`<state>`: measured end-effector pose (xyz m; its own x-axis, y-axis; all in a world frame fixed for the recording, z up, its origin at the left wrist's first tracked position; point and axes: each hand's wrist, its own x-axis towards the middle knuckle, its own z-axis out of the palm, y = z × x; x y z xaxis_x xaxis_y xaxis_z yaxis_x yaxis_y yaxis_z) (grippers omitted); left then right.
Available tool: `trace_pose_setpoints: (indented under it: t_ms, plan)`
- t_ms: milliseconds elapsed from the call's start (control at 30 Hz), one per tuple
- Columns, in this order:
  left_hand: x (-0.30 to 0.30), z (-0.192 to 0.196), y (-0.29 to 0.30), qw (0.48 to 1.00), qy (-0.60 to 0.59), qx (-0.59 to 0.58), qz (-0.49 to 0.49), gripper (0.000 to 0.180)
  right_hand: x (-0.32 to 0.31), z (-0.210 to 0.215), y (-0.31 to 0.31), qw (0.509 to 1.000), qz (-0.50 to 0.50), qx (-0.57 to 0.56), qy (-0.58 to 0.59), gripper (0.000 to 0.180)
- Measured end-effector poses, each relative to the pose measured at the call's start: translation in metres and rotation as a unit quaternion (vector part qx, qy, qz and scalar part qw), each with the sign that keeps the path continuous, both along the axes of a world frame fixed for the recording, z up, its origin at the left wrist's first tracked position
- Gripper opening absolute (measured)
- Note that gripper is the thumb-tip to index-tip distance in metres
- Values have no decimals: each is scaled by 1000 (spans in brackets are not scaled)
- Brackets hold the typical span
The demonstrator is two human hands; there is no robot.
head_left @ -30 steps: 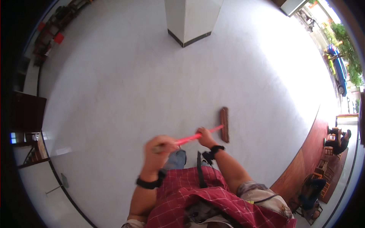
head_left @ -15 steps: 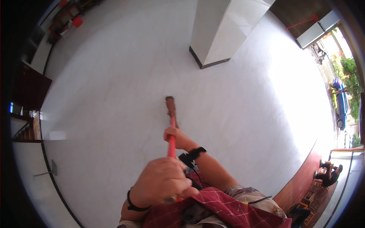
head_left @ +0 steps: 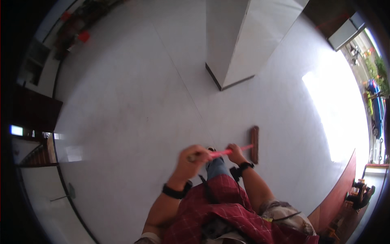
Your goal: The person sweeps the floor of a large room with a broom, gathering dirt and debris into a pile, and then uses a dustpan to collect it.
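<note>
- One broom (head_left: 221, 153), made up of one red handle and one brown head (head_left: 254, 146), is in front of the person and toward their right; the head lies on the pale floor (head_left: 134, 162).
- Two bare hands are on it. The left grip (head_left: 194, 159) is closed, its fingers curled around the upper end of the handle.
- The right grip (head_left: 235, 153) is also closed around the handle, farther along toward the head; a length of red shows between the two hands.
- The handle points from the left hand to the person's right, tilting slightly toward the top of the view as it nears the head.
- The head's long axis runs nearly straight up and down the view, so it points away from the person and crosses the handle's line at close to a right angle; the handle meets it around its middle.
- Two black wristbands are worn, one on each wrist, and one dark red checked apron (head_left: 221, 217) covers the person's front.
- One white pillar (head_left: 260, 44) with a dark base strip stands on the floor ahead, well apart from the broom.
- At the right edge are one blue car (head_left: 378, 112) outside and one seated person (head_left: 360, 197).
</note>
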<state>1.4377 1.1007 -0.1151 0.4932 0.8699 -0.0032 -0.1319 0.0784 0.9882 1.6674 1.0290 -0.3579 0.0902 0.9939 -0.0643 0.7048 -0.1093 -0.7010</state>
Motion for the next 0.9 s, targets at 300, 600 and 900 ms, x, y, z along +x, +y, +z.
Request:
trace_pose_setpoints:
  t_ms: [300, 600, 900]
  plan:
    - [-54, 139, 81, 928, 175, 253, 211, 10, -184, 93, 201, 943, 203, 37, 261, 8]
    - [-3, 150, 106, 926, -6, 374, 52, 18, -71, 145, 206, 935, 292, -14, 201, 10]
    - [113, -52, 149, 994, -30, 36, 100, 8, 172, -7, 228, 988, 144, 47, -1, 13]
